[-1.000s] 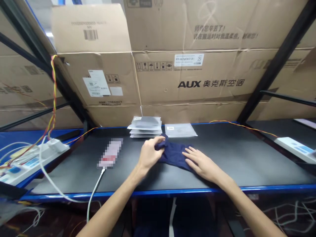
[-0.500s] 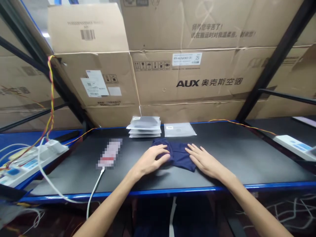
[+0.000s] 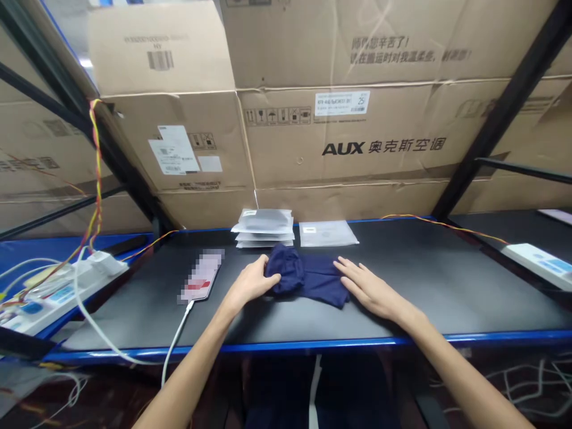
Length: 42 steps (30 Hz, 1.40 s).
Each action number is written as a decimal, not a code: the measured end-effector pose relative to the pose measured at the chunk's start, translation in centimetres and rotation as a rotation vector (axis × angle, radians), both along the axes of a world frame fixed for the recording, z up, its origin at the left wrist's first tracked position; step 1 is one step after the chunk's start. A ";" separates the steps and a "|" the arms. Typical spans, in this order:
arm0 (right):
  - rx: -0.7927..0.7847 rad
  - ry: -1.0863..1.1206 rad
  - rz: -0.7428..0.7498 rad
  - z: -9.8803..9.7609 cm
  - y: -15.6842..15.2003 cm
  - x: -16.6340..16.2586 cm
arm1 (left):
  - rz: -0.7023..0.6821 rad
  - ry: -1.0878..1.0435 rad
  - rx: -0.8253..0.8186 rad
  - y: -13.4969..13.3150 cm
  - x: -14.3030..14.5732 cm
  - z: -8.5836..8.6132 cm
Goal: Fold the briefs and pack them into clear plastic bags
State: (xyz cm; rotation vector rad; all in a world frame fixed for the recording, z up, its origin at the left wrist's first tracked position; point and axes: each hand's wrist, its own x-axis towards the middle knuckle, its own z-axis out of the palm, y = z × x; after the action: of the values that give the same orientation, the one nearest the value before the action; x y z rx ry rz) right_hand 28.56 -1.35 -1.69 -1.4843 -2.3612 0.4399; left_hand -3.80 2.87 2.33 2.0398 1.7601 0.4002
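A dark navy garment (image 3: 308, 277) lies partly folded on the black table top (image 3: 424, 286). My left hand (image 3: 250, 281) grips its left end, fingers curled under a raised fold of the cloth. My right hand (image 3: 366, 286) lies flat and open on the garment's right end, pressing it down with fingers stretched out. Just behind the garment sit a stack of clear plastic bags (image 3: 263, 228) and a single flat plastic bag (image 3: 328, 233).
A phone (image 3: 202, 277) on a white cable (image 3: 174, 342) lies left of my left hand. Power strips sit at the far left (image 3: 58, 292) and far right (image 3: 538, 265). Large cardboard boxes (image 3: 339, 137) wall off the back. Black rack struts slant at both sides.
My left hand first laid the garment's left flap down flat, then slid left and took hold of the left end, lifting a fold. My right hand stayed flat on the cloth.
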 end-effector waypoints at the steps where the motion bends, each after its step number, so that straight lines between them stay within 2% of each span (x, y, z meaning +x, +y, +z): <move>1: 0.005 0.019 -0.021 -0.1 -0.2 0.4 | 0.018 -0.046 0.029 0.2 0.1 0.2; 5: 0.029 -0.006 -0.120 -0.9 -0.7 2.1 | 0.024 -0.256 0.191 0.3 1.4 1.2; 9: 0.061 -0.007 -0.134 -1.6 -0.9 2.8 | -0.149 -0.374 0.372 -1.6 5.0 1.3; 13: 0.081 -0.001 -0.130 -1.7 -0.8 2.7 | -0.450 -0.235 0.383 -4.0 8.4 -0.2; 15: 0.085 0.000 -0.127 -1.7 -0.8 2.7 | -0.538 -0.189 0.355 -4.7 9.0 -0.9; 18: 0.093 0.013 -0.129 -1.9 -0.8 3.0 | -0.590 -0.241 0.311 -4.6 8.3 -0.9; 22: 0.100 0.040 -0.148 -2.0 -0.7 3.0 | -0.520 -0.272 0.296 -3.0 5.2 -0.7; 26: 0.165 0.183 -0.166 -0.7 -0.2 1.6 | -0.391 -0.041 0.267 -0.8 1.4 -2.0; 29: 0.181 0.251 -0.045 1.0 0.6 -0.5 | -0.375 0.093 0.201 0.0 -0.4 -3.2; 31: 0.153 0.196 0.107 1.8 1.3 -2.0 | -0.377 0.134 0.163 0.2 -0.8 -3.6; 34: 0.060 0.053 0.208 2.3 2.1 -3.6 | -0.375 0.154 0.155 0.0 -0.9 -3.8; 38: -0.041 -0.036 0.195 1.8 2.1 -3.8 | -0.366 0.149 0.180 -0.1 -0.7 -3.9; 42: -0.043 -0.022 0.171 1.4 1.5 -2.6 | -0.356 0.135 0.228 0.0 -0.4 -3.8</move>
State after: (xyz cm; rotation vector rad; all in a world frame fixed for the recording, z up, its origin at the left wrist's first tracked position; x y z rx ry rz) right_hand 25.98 0.12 -0.30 -1.3162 -2.5222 0.5215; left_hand -4.22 2.87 -1.51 2.5364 1.4309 0.3722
